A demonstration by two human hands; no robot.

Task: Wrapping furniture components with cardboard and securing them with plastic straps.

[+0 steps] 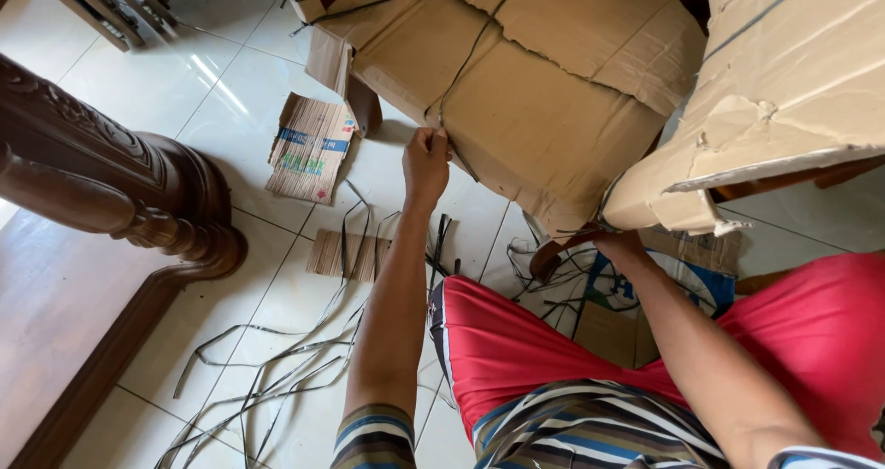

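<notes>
A large creased cardboard-wrapped bundle (516,91) leans over the glossy tiled floor (184,91), beside a carved dark wooden post (120,183). Loose flat straps (277,368) and cardboard scraps (312,146) litter the tiles. The left hand (426,163) is clenched on a dark strap (466,59) binding the bundle; the right hand (619,244) presses its lower edge, grip state not discernible.

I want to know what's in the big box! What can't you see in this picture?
- Head view: whatever the cardboard wrapping covers is hidden.
- The right hand's fingers are tucked under the second cardboard bundle, so its grip cannot be told.
- What the left hand pinches at the strap is too small to tell.
- The wooden furniture is cut off by the left edge.
</notes>
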